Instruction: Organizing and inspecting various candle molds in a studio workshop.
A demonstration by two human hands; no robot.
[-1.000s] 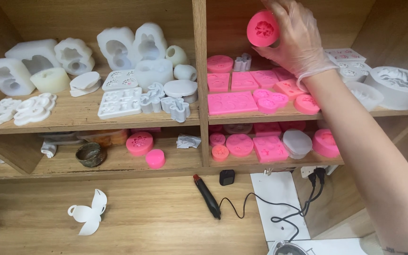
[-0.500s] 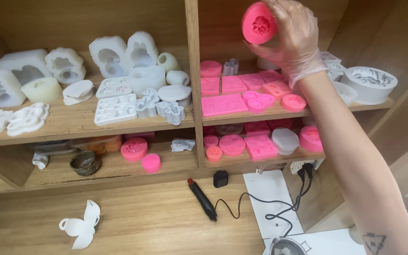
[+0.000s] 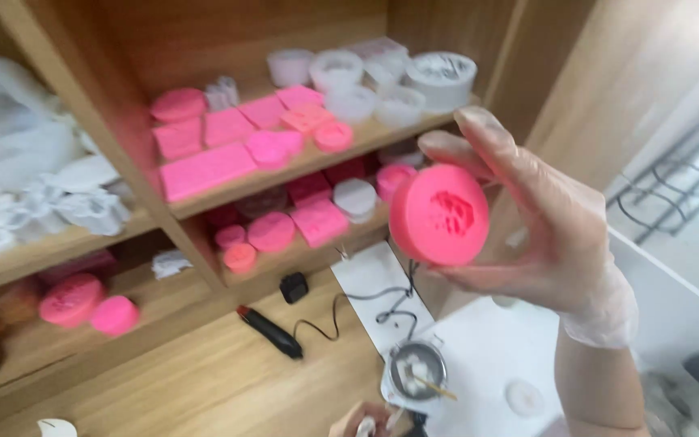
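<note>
Gloved right hand (image 3: pixel 552 235) gripped a round pink mould (image 3: pixel 439 215), lowered from the top shelf since earlier; pink moulds (image 3: pixel 228 142) filled the shelf (image 3: pixel 285 174) behind. Left hand (image 3: pixel 357 421) barely visible, grip indeterminable.

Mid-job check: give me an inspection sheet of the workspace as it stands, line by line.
Surface: wooden worktop below the wooden shelves; a white sheet lies on it.
Job's things: round pink mould with a recessed pattern, held up facing the camera.
Clutter: pink moulds and white moulds on the shelves; small container with a stick; black pen-shaped tool.
Grippers: right hand, in a clear glove, grips the mould; left hand barely shows at the bottom edge, state unclear.
Cables: black cable runs from the tool across the sheet.
Surroundings: white counter and metal rack to the right.
</note>
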